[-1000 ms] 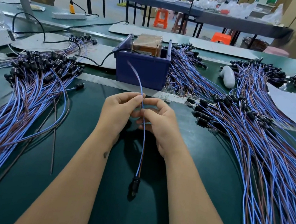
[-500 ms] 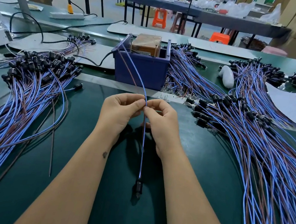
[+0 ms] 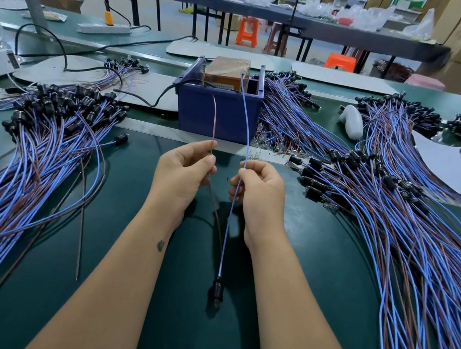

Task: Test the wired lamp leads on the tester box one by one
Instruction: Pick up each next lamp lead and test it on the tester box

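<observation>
From the head camera, the left hand [image 3: 182,175] pinches the brown wire [image 3: 214,120] and the right hand [image 3: 259,192] pinches the blue wire [image 3: 245,122] of one lamp lead. The two wires are spread apart, their free ends rising toward the blue tester box [image 3: 217,113] just beyond on the green counter [image 3: 315,263]. The lead's black lamp socket [image 3: 217,290] hangs between the forearms. Piles of similar leads lie to the left [image 3: 23,159] and right [image 3: 395,230].
</observation>
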`<move>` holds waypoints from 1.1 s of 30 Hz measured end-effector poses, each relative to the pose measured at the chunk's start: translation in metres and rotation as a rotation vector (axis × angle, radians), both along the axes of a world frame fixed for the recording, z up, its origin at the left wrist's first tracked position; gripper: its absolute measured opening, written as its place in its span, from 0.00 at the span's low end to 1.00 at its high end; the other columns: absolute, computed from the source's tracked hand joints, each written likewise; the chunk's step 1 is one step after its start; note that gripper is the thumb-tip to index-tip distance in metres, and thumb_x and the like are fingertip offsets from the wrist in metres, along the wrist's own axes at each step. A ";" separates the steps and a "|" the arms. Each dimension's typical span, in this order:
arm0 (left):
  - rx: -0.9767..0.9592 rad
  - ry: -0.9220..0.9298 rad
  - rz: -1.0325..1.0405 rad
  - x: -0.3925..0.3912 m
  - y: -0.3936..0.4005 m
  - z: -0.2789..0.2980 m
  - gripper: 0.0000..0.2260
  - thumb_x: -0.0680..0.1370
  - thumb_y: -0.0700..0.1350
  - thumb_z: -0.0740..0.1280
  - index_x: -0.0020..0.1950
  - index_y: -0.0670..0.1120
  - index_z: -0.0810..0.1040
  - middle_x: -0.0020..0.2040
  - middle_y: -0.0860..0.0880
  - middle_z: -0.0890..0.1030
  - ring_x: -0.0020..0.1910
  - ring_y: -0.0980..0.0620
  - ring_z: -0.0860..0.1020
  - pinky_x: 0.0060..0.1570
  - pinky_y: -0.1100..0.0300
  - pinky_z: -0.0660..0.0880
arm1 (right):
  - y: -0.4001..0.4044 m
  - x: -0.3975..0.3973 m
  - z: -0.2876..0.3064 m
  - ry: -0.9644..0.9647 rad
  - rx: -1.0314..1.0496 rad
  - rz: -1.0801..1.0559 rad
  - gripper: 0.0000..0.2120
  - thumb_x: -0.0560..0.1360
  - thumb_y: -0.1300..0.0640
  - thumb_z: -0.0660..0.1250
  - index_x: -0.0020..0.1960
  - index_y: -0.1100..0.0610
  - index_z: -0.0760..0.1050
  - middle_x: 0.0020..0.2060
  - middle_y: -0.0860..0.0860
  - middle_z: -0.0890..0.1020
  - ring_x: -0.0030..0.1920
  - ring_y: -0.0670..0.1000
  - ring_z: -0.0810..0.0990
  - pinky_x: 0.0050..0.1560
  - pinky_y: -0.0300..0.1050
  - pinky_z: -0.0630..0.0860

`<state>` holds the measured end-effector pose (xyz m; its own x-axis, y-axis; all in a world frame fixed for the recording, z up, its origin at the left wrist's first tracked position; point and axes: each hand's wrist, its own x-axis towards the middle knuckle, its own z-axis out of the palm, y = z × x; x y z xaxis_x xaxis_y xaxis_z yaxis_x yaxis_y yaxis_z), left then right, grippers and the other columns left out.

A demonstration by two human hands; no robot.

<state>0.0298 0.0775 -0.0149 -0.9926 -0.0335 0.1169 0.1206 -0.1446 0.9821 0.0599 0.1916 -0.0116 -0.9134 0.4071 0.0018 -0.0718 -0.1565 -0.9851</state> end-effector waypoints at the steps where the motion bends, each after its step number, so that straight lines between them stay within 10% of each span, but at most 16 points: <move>1: -0.009 0.008 0.010 0.000 0.000 0.000 0.11 0.79 0.36 0.67 0.54 0.52 0.83 0.35 0.59 0.82 0.35 0.62 0.77 0.36 0.69 0.75 | 0.000 0.000 0.000 -0.003 -0.001 -0.001 0.08 0.77 0.66 0.61 0.45 0.55 0.74 0.30 0.50 0.77 0.30 0.48 0.75 0.29 0.36 0.73; 11: 0.149 -0.018 0.040 0.002 -0.003 0.007 0.17 0.72 0.32 0.59 0.40 0.49 0.83 0.30 0.50 0.70 0.27 0.56 0.66 0.28 0.64 0.67 | 0.000 0.001 0.002 -0.059 0.066 -0.017 0.12 0.75 0.66 0.58 0.51 0.52 0.74 0.26 0.48 0.75 0.29 0.46 0.73 0.28 0.37 0.70; 33: 0.069 -0.117 0.191 -0.010 -0.006 -0.004 0.13 0.76 0.35 0.62 0.49 0.50 0.81 0.32 0.55 0.72 0.27 0.58 0.68 0.32 0.64 0.71 | 0.001 0.007 0.007 0.018 -0.014 -0.306 0.13 0.74 0.68 0.56 0.46 0.54 0.74 0.30 0.53 0.72 0.23 0.43 0.67 0.24 0.33 0.66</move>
